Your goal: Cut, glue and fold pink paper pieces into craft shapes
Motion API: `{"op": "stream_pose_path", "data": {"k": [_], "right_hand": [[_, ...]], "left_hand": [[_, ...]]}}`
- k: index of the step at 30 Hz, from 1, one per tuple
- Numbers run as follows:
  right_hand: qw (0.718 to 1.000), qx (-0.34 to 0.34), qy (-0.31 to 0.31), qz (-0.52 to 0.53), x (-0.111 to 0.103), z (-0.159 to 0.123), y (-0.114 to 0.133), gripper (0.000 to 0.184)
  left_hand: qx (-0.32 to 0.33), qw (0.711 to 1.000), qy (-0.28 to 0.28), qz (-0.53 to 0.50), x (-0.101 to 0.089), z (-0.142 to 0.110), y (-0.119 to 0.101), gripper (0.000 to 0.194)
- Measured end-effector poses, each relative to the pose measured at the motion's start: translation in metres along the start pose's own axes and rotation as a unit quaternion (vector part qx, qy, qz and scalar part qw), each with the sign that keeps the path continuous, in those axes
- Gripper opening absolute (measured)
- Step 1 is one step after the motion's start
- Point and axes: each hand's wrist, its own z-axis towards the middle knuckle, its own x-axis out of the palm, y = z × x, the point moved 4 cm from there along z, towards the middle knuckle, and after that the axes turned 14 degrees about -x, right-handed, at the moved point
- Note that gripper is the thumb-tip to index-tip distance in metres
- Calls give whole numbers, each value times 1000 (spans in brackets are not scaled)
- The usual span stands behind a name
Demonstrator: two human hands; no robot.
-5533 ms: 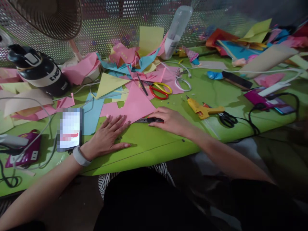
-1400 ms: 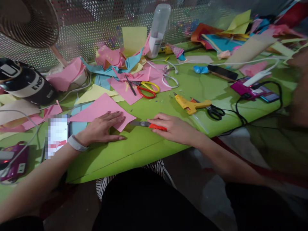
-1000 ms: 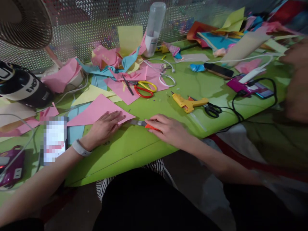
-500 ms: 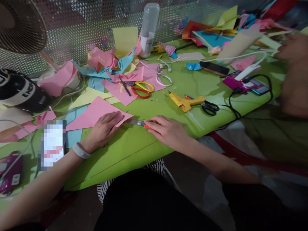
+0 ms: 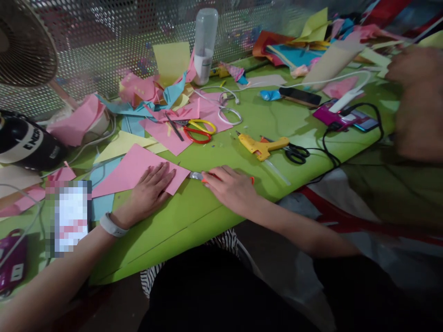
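Observation:
My left hand (image 5: 155,184) lies flat on a folded pink sheet of paper (image 5: 129,168), fingers stretched out, pressing it to the green tabletop. In my right hand (image 5: 231,186) is an orange-handled utility knife (image 5: 197,176), with the fingers wrapped over its handle. The knife's metal front end meets the right edge of the pink sheet; its tip is hidden under the paper. Beneath the sheet's left side lies a piece of blue paper (image 5: 104,206). Beyond my hands rest red-and-yellow scissors (image 5: 199,131) and a yellow glue gun (image 5: 263,146).
Black-handled scissors (image 5: 296,154) lie beside the glue gun. A clear bottle (image 5: 205,46) stands at the back near a fan (image 5: 26,44). At left are a phone (image 5: 72,216) and a dark tumbler (image 5: 31,143). Another person's arm (image 5: 417,101) is at the right.
The knife blade, visible in part earlier, has slid further under the pink sheet. My left hand has flattened and spread on the paper. The whole view has shifted slightly.

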Motion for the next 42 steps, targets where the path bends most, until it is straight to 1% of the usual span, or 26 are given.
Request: {"op": "stream_pose_path", "data": {"k": [5,8,17,24,30,35,42], "right_hand": [[999,-5,-28,-19,2,1,2,28],[999,-12,-44,-28,2,0,1,30],[999,-6,-37,19,3,2,-4,26],[999,-6,-52,5,5,-2,-7,27],[998,-6,-65,26,6,-3,-10,24],[998,-12,-61,26,9,3,-10,27],[998,-13,-56,32,10,2,-14,26]], "left_hand": [[5,1000,-3,6,0,1,-1,59],[4,1000,-2,11,0,1,-1,58],[6,1000,-10,2,1,1,-1,54],[-1,1000,2,-2,-2,1,-3,55],[-3,1000,2,0,0,1,-3,55],[-6,1000,2,0,2,1,-1,55],[-3,1000,-2,-6,2,0,-2,56]]}}
